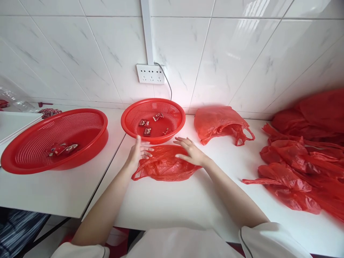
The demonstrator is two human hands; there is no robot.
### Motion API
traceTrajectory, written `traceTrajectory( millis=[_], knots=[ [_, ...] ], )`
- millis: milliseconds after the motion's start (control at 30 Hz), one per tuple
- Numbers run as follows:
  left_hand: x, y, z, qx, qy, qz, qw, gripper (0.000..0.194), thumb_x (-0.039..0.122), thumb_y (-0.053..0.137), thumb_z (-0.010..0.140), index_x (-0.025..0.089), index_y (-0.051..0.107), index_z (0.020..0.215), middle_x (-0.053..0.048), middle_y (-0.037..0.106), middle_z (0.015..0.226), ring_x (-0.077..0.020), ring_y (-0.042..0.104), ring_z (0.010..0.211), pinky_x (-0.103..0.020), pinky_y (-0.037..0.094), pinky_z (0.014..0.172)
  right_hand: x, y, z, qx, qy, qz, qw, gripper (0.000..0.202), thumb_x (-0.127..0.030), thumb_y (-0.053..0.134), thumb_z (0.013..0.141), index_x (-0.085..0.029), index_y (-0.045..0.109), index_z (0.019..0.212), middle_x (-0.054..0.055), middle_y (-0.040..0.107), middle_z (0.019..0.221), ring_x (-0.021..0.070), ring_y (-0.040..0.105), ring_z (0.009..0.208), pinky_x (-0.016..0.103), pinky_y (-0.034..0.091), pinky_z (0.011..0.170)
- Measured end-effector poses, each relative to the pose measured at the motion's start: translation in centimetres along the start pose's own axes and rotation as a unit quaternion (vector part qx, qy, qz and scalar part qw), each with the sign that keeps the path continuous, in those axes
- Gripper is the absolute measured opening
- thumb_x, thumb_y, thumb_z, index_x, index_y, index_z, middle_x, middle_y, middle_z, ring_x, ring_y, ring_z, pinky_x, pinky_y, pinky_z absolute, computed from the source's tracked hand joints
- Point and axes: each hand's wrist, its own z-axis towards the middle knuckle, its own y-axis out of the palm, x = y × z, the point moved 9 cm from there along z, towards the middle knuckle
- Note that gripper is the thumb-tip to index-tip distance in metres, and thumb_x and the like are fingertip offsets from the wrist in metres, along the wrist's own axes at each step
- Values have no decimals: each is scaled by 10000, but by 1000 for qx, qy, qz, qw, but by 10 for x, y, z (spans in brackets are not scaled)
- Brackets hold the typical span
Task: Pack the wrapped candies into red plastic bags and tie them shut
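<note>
A red plastic bag (168,166) lies on the white table in front of me. My left hand (139,153) hovers at its left end with the fingers apart, holding nothing. Over the bag's right part is my right hand (190,152), fingers stretched out and nothing in them; whether it touches the plastic I cannot tell. Just behind the bag stands a round red basket (126,120) with several small wrapped snack packets (147,131) inside.
To the left stands a larger red basket (100,123) with a few packets (59,148). Another red bag (215,120) lies at the back right, and a heap of red bags (303,168) fills the right side. A power socket (151,74) with a cable is on the tiled wall.
</note>
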Motion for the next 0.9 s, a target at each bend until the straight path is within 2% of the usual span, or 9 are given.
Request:
traceTrajectory(
  millis=[67, 100, 167, 233, 333, 467, 600, 767, 900],
  knots=[
    [-7, 8, 0, -49, -124, -120, 984, 636, 705, 498, 770, 114, 610, 977, -223, 716, 893, -244, 678, 620, -313, 521, 514, -15, -27, 6, 69, -25, 16, 997, 459, -445, 470, 940, -240, 478, 1350, 114, 468, 1424, 242, 419, 1334, 497, 332, 1108],
    [-5, 11, 0, -60, -149, -158, 974, 606, 682, 524, 768, 113, 600, 962, -235, 713, 907, -258, 695, 668, -311, 539, 535, -23, -38, 10, 94, -36, 24, 995, 417, -413, 474, 944, -240, 501, 1323, 108, 497, 1392, 233, 450, 1304, 467, 374, 1086],
    [5, 15, 3, -64, -146, -207, 965, 466, 543, 572, 799, 104, 602, 951, -233, 711, 943, -278, 713, 795, -311, 575, 627, -39, -59, 17, 129, -46, 34, 990, 360, -376, 491, 943, -246, 535, 1275, 93, 518, 1362, 223, 479, 1273, 434, 410, 1064],
    [13, 19, 9, -61, -111, -247, 961, 279, 316, 578, 800, 90, 620, 958, -200, 714, 970, -263, 711, 865, -301, 585, 714, -54, -75, 23, 155, -46, 40, 986, 307, -360, 499, 943, -253, 568, 1222, 81, 524, 1352, 222, 490, 1262, 421, 424, 1055],
    [8, 28, 13, -44, -75, -291, 953, 195, 120, 534, 730, 109, 632, 898, -121, 721, 960, -209, 703, 853, -307, 585, 782, -73, -92, 27, 178, -46, 42, 982, 271, -349, 505, 942, -257, 588, 1183, 73, 543, 1325, 223, 506, 1247, 413, 438, 1045],
    [-8, 38, 9, -36, -38, -298, 953, 96, 122, 537, 709, 136, 609, 769, -85, 717, 898, -228, 687, 872, -403, 585, 800, -77, -93, 22, 155, -52, 22, 986, 258, -329, 510, 939, -263, 590, 1174, 73, 545, 1321, 234, 522, 1230, 430, 458, 1025],
    [-14, 44, 2, -49, -16, -298, 953, 31, 134, 562, 682, 128, 590, 669, -96, 709, 861, -268, 677, 908, -470, 570, 820, -53, -85, 14, 131, -21, -40, 990, 255, -305, 500, 940, -241, 595, 1167, 98, 547, 1310, 252, 534, 1202, 463, 464, 1006],
    [-4, 54, -7, -99, 29, -294, 950, 165, 155, 574, 714, 102, 678, 832, -115, 712, 988, -306, 651, 1011, -502, 539, 879, -31, -81, 13, 120, 12, -87, 989, 274, -283, 473, 948, -227, 591, 1188, 115, 552, 1299, 270, 541, 1187, 504, 446, 1012],
    [-6, 58, -11, -103, 23, -290, 951, 205, 147, 592, 714, 121, 685, 894, -84, 716, 996, -296, 656, 1009, -505, 527, 902, -27, -74, 16, 109, 14, -81, 991, 276, -281, 463, 947, -234, 605, 1179, 106, 581, 1264, 273, 557, 1156, 502, 447, 1000]
  ],
)
